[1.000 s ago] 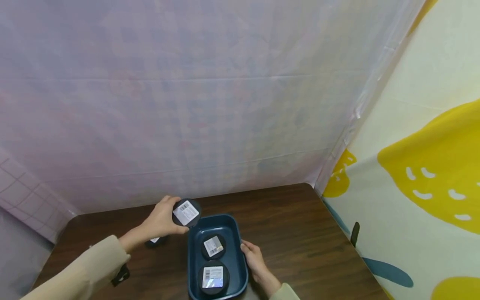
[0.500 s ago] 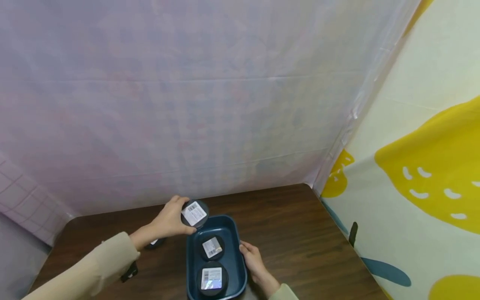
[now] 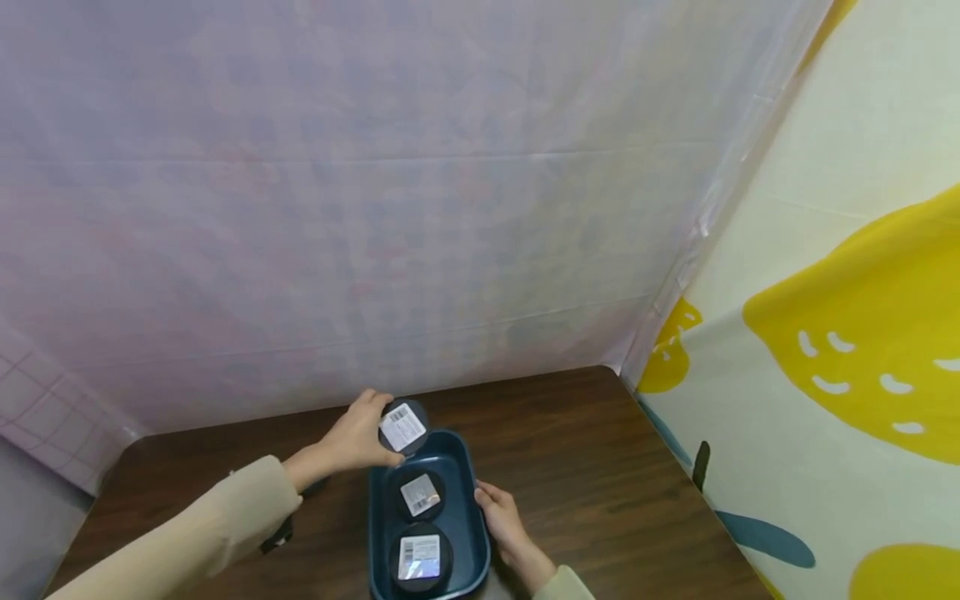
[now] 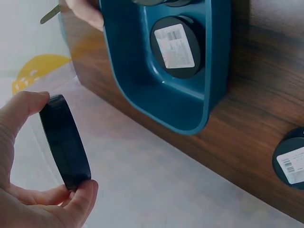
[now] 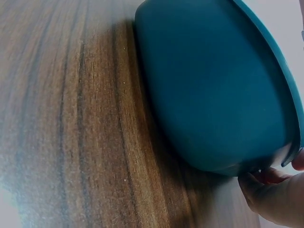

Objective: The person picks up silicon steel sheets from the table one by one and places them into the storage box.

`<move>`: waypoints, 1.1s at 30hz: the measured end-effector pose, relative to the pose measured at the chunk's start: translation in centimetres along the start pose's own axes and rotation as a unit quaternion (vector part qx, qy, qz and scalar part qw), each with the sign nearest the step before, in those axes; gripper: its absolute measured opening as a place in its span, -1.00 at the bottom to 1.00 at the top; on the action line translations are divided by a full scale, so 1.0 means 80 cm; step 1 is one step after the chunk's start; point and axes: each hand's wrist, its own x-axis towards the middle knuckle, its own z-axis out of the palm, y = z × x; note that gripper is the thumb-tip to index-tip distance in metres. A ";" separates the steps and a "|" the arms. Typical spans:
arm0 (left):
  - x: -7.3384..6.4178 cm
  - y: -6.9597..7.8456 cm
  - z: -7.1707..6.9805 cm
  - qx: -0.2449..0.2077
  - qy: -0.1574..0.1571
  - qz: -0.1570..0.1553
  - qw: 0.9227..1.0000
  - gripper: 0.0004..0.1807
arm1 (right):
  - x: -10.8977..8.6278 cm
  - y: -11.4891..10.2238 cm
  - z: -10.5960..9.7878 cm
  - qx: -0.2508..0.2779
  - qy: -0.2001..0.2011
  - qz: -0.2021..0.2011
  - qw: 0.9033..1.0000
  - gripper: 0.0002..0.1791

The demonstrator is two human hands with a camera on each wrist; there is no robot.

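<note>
My left hand (image 3: 358, 435) pinches a flat round black container (image 3: 403, 426) with a white barcode label by its edge, thumb on one side and fingers on the other. In the head view it overlaps the far end of a deep blue tray (image 3: 467, 533); the left wrist view shows the black container (image 4: 65, 142) edge-on, apart from the tray. Two similar black containers, a far one (image 3: 420, 493) and a near one (image 3: 420, 558), lie label up inside the tray. My right hand (image 3: 506, 527) grips the tray's right rim, thumb and fingers around it in the right wrist view.
Another labelled black container (image 4: 290, 161) sits on the brown wooden table (image 3: 600, 483) left of the tray, mostly hidden behind my left forearm in the head view. A pale curtain (image 3: 420, 250) hangs along the table's back edge, and a lemon-print cloth (image 3: 750, 400) borders the right side.
My left hand has moved right with the black container, bringing it over the tray's far end. My right hand keeps its grip on the rim.
</note>
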 end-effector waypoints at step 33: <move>0.004 -0.012 0.057 0.004 -0.049 -0.002 0.999 -0.03 | 0.023 0.043 -0.003 0.019 0.010 0.011 1.000 -0.57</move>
